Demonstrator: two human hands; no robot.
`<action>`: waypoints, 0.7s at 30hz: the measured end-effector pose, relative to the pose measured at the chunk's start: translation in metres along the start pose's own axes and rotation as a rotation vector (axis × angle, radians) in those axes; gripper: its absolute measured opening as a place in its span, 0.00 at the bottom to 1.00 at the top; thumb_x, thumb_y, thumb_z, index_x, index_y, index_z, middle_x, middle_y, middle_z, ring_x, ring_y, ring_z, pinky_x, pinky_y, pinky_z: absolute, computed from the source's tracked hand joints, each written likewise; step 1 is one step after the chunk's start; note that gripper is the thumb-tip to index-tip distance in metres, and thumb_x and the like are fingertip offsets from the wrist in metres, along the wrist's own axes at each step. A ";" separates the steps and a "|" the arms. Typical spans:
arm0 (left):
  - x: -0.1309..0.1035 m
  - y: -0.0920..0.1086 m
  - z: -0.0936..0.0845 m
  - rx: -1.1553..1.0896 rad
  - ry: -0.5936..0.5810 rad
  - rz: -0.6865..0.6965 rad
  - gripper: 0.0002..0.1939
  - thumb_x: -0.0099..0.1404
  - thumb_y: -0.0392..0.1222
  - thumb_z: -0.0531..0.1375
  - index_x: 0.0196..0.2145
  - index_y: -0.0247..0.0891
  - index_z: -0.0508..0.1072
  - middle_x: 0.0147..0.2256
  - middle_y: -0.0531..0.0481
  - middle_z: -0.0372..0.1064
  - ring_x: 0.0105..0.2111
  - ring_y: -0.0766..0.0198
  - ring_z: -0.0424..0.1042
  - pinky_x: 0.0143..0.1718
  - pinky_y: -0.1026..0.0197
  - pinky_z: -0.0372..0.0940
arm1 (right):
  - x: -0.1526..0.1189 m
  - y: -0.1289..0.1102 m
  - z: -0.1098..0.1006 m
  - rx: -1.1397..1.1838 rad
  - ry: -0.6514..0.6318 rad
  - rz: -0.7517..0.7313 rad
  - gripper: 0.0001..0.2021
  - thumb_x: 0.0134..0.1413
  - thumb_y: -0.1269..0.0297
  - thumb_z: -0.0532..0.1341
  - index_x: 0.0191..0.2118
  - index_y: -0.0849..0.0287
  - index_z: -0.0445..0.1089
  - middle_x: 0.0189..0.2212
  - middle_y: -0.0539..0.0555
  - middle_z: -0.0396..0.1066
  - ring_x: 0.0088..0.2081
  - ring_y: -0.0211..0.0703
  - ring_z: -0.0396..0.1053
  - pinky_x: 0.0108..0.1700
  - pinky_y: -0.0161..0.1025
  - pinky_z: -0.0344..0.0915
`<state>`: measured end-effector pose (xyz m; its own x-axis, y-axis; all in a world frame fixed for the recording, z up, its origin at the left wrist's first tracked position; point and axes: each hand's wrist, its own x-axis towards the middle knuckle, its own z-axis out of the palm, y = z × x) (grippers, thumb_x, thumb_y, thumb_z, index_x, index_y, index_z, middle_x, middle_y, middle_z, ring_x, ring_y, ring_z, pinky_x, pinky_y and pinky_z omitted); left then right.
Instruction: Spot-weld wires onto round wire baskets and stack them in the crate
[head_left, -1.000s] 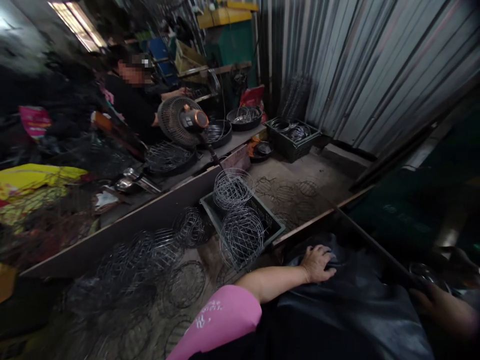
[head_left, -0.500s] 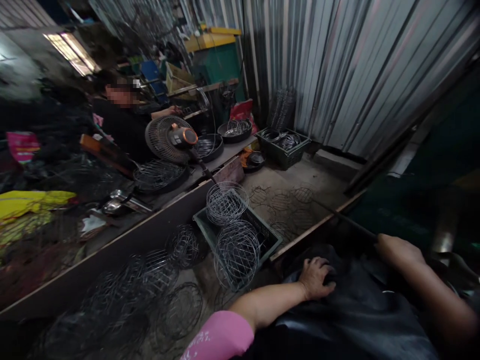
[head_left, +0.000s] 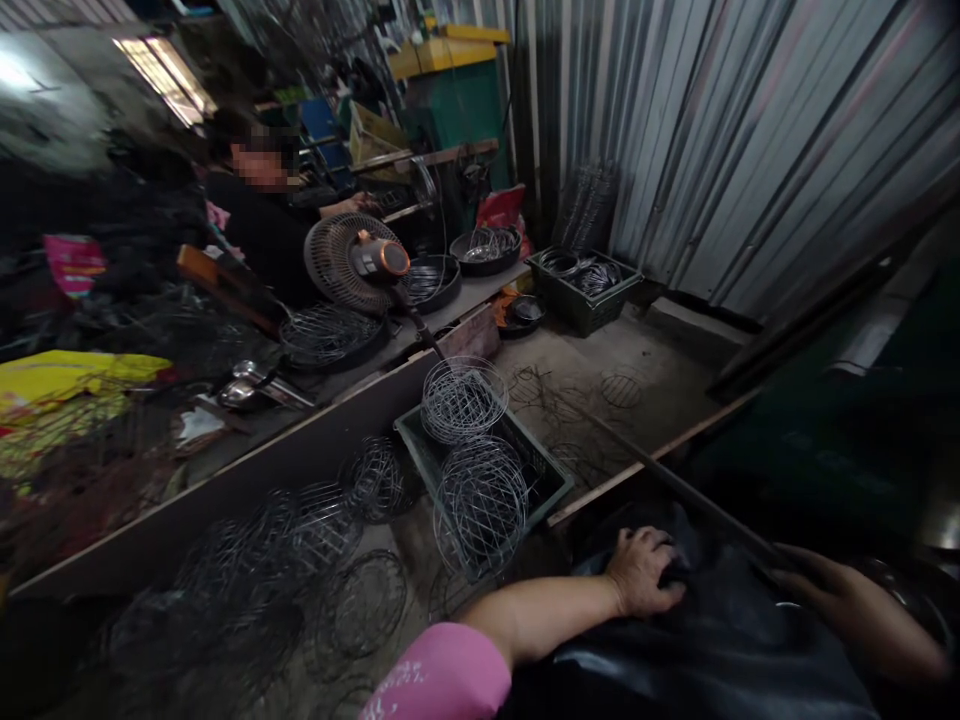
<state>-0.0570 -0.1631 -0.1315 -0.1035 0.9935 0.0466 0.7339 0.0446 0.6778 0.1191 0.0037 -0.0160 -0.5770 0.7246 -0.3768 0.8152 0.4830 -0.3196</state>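
Observation:
My right hand (head_left: 821, 585) is closed around a long thin rod (head_left: 675, 482) at the lower right. The rod slants up and left over a wooden edge, its far end among round wire grids (head_left: 621, 390) lying flat on the floor. Whether its tip touches one of them I cannot tell. My left hand (head_left: 646, 572) rests on the black apron (head_left: 675, 650) over my lap, holding nothing, fingers apart and slightly bent. Left of it, round wire baskets (head_left: 484, 495) lean in and over a green plastic crate (head_left: 559, 485).
More wire baskets (head_left: 322, 530) are heaped along a low board (head_left: 225, 470). Beyond it are a fan (head_left: 349, 260), black pans (head_left: 487, 250) and a seated person (head_left: 255, 230). Another green crate (head_left: 592, 310) with wire pieces stands by the corrugated metal wall (head_left: 675, 150).
My right hand has come lower and closer to my body. The rod's far end has shifted left across the floor grids. My left hand stays on the apron; the view has turned slightly.

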 end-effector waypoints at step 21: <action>-0.001 0.007 -0.005 -0.010 0.001 -0.007 0.23 0.57 0.53 0.56 0.49 0.43 0.64 0.54 0.48 0.60 0.53 0.54 0.57 0.51 0.48 0.53 | 0.048 -0.151 -0.017 -0.574 0.000 -0.277 0.16 0.57 0.72 0.48 0.49 0.63 0.65 0.33 0.62 0.74 0.34 0.53 0.73 0.30 0.41 0.65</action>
<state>-0.0550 -0.1640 -0.1230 -0.1088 0.9932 0.0424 0.7263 0.0503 0.6856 -0.0308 -0.0262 0.0295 -0.7704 0.5351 -0.3466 0.5326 0.8390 0.1116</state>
